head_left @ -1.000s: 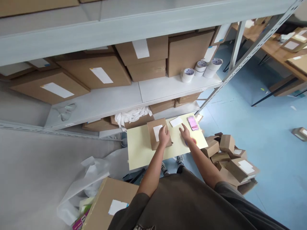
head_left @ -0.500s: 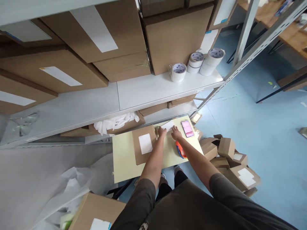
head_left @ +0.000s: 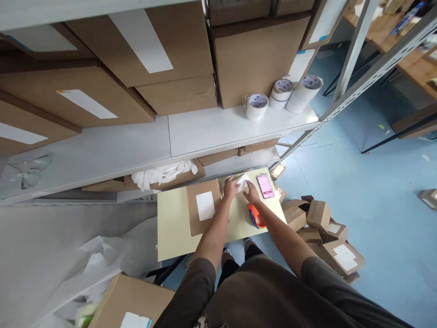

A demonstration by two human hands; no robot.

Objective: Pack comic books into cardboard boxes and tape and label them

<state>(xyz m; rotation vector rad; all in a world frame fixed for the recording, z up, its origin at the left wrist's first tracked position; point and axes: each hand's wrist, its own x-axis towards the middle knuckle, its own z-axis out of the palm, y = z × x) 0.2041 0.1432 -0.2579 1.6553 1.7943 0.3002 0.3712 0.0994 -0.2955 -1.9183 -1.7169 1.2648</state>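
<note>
A small white paper (head_left: 242, 181) is held between my two hands over the pale yellow table (head_left: 172, 228). My left hand (head_left: 231, 187) has its fingers closed on the paper's left side. At the right edge, my right hand (head_left: 251, 193) pinches it too. Left of my left forearm lies a flat brown cardboard box (head_left: 194, 223) with a white label (head_left: 205, 206) on top. An orange and blue tool (head_left: 256, 217), which looks like a tape dispenser, is partly hidden by my right forearm. A phone with a pink screen (head_left: 265, 187) lies right of my right hand.
Behind the table stands a grey shelf (head_left: 136, 141) with large cardboard boxes (head_left: 259, 59) and several white tape rolls (head_left: 257, 107). Small cartons (head_left: 319, 213) are heaped on the floor at right. A big box (head_left: 133, 296) and white plastic sheeting (head_left: 99, 259) lie at lower left.
The white paper, lying flatter before, is now lifted and bent between my hands. My right hand has turned from fingertips pressing down to gripping the paper's edge. The view has shifted slightly.
</note>
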